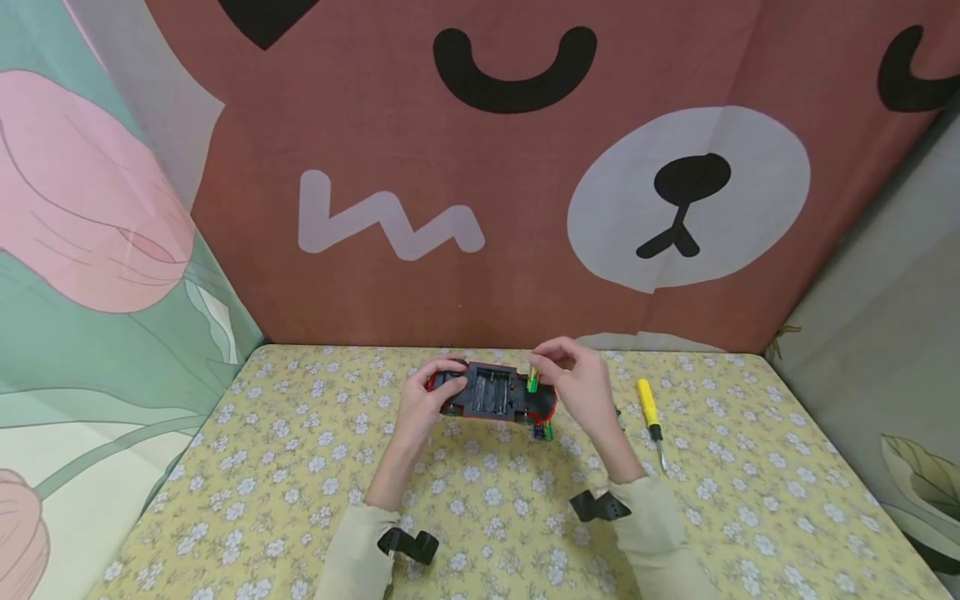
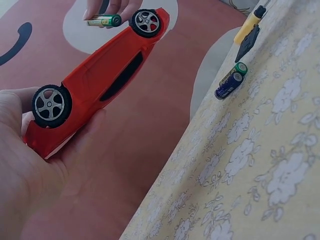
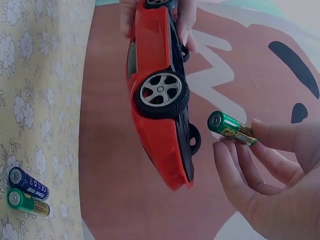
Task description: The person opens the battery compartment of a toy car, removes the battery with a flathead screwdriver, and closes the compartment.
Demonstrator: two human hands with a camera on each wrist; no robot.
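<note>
A red toy car (image 2: 100, 75) is held off the table, its black underside up, with a battery compartment (image 1: 492, 392) exposed; whether any cell lies inside I cannot tell. My left hand (image 1: 423, 396) grips one end of the car, thumb on the underside. Between the thumb and fingers of my right hand (image 1: 581, 383) is a green battery (image 3: 232, 128), pinched above the car's other end and apart from it. Below on the cloth, a blue battery (image 3: 29, 183) and another green battery (image 3: 28, 202) lie side by side.
A yellow-handled screwdriver (image 1: 649, 408) lies on the flowered tablecloth (image 1: 300, 483) to the right. Near it is a small black piece (image 2: 248, 44), perhaps a cover, mostly hidden by my right hand in the head view. A printed curtain (image 1: 375, 292) hangs behind the table.
</note>
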